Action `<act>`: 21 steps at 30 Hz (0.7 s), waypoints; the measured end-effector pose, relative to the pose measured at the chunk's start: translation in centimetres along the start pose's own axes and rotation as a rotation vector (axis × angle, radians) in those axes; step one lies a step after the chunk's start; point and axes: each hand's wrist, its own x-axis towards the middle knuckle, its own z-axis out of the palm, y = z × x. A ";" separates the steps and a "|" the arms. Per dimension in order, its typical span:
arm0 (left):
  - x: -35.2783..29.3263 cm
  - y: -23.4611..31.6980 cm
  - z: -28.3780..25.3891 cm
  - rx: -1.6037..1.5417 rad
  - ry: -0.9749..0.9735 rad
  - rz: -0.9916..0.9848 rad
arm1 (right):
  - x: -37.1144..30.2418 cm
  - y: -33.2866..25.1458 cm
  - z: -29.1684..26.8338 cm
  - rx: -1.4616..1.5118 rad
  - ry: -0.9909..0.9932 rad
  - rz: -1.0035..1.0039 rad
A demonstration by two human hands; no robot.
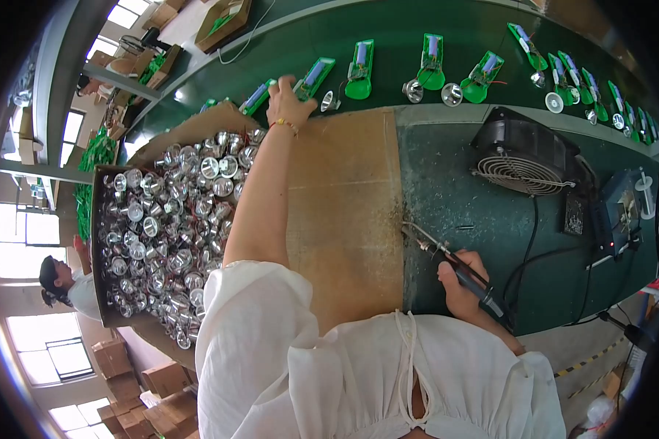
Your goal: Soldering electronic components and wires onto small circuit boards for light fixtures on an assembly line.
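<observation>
My left hand is stretched out to the far belt, its fingers apart, between two green plastic lamp housings. One green housing with a blue cylindrical cell lies just beyond its fingers; another housing is by the fingertips on the left. Whether the hand touches either I cannot tell. A silver reflector cup lies to the right of this hand. In my right hand is a soldering iron, its tip pointing up and left over the edge between the cardboard sheet and the dark green bench top.
A cardboard box full of silver reflector cups stands at my left. More green housings line the green belt. On the right are a black fan, a soldering station and cables. Another person is at far left.
</observation>
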 end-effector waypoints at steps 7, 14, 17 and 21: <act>-6.4 -0.9 -2.3 -0.076 -0.009 0.278 | 0.1 0.4 -0.1 0.011 0.029 0.032; -26.0 2.8 -6.9 -0.185 -0.020 0.211 | -0.1 -0.6 0.3 0.103 0.056 0.070; -28.4 2.7 -8.5 -0.376 -0.034 0.077 | -0.1 -0.2 0.1 0.108 0.057 0.046; -22.2 -4.8 -8.8 -0.030 0.361 0.045 | 0.0 0.1 0.3 0.085 0.052 0.003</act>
